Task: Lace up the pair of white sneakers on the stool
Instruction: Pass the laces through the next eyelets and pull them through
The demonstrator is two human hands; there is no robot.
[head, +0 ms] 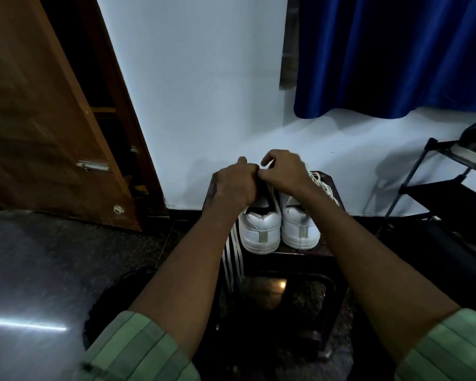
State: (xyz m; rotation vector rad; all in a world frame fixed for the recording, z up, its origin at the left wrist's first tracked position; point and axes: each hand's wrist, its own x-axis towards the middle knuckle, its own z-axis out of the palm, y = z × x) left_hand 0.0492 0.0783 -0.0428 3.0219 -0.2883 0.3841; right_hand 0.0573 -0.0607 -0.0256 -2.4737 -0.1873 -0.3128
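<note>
A: Where do things stand?

B: Two white sneakers sit side by side on the dark stool [331, 185], heels toward the camera. Both hands meet over the left sneaker [260, 232], up near its tongue. The left hand [235, 185] has its grip pressed together, seemingly pinching a lace; the right hand [285, 171] is curled beside it, fingertips touching the left's. What exactly either pinches is hidden behind the knuckles.

A: And the lace itself?

B: Loose lace ends [232, 262] hang below the left grip, down over the stool's near edge. I count roughly three or four strands, though they overlap, so I can't be sure. The right sneaker [300, 229], under the right wrist, looks already laced, with its laces [323, 185] showing just beyond that grip.

A: So how to do this step well?

B: I'd judge it's threading an eyelet on the left sneaker. Keep the flat lace untwisted, pinch close to the tip so it feeds straight, and steady the eyelet flap with the other grip. Pull both sides to even length before crossing, or the hanging ends will end up lopsided.

A: Count, then?

B: Two sneakers, one stool, two hands.
</note>
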